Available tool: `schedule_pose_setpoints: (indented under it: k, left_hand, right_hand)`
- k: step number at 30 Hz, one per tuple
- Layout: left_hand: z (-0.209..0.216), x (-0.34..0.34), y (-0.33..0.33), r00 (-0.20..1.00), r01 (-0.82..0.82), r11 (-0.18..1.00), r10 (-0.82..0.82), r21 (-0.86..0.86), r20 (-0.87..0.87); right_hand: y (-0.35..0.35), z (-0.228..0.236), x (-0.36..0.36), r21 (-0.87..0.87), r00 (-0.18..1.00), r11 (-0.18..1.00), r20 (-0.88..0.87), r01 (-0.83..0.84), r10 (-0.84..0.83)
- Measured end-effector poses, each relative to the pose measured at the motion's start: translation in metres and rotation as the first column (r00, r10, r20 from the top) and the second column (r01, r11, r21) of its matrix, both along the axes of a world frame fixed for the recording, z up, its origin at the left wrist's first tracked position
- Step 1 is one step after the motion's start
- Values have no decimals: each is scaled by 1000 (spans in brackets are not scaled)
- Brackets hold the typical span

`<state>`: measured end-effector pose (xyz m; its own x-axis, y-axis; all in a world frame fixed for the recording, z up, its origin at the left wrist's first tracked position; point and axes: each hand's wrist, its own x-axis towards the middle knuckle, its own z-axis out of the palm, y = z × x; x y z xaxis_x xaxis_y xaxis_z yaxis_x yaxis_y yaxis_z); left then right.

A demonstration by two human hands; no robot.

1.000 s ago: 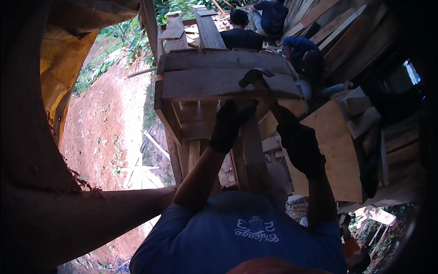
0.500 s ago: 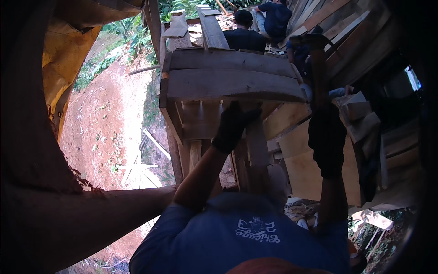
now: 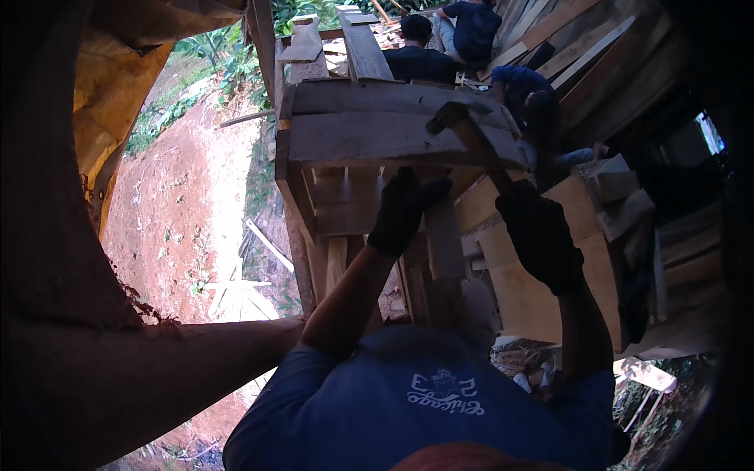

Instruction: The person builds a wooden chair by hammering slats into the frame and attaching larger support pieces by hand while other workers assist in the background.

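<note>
Here's the right hand [image 3: 539, 239], dark-gloved, grip wrapped round the hammer [image 3: 481, 145], its head showing over the right half of the wooden frame [image 3: 353, 138], contact impossible to call. Left hand [image 3: 399, 210] at the frame's near edge, thumb spread, and whether that grip pinches anything can't be told. To strike well, I'd say: hammer face square, wrist loose, blows landing well away from those left fingers, the frame braced against bouncing. And around it? A pale panel [image 3: 550, 286] crowds the frame's right side, so elbow room looks tight. Just beyond the frame's far edge, a co-worker [image 3: 420, 64]; past its far right corner, another worker [image 3: 534, 98], so mind any wide swing; leaning planks [image 3: 569, 47] farther out.
</note>
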<state>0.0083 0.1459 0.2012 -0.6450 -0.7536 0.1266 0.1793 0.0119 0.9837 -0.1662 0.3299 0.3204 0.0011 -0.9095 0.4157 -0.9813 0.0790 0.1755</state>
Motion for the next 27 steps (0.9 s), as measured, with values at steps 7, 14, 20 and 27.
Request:
schedule_pose_setpoints:
  k: [7, 14, 20, 27]
  left_hand:
    - [-3, -1, 0, 982, -9, 998, 21, 64, -187]
    - [10, 8, -1, 999, -33, 999, 33, -24, 24]
    - [5, -2, 3, 994, -47, 997, 53, 69, -91]
    - [-11, 0, -6, 997, -77, 997, 77, -11, -3]
  right_hand:
    - [8, 11, -14, -79, 877, 997, 481, 23, 18]
    - [-10, 35, 10, 62, 967, 967, -48, -246, 249]
    - [-1, -12, -20, -86, 977, 995, -204, 51, -67]
    - [-15, 35, 9, -2, 899, 996, 430, -93, 85]
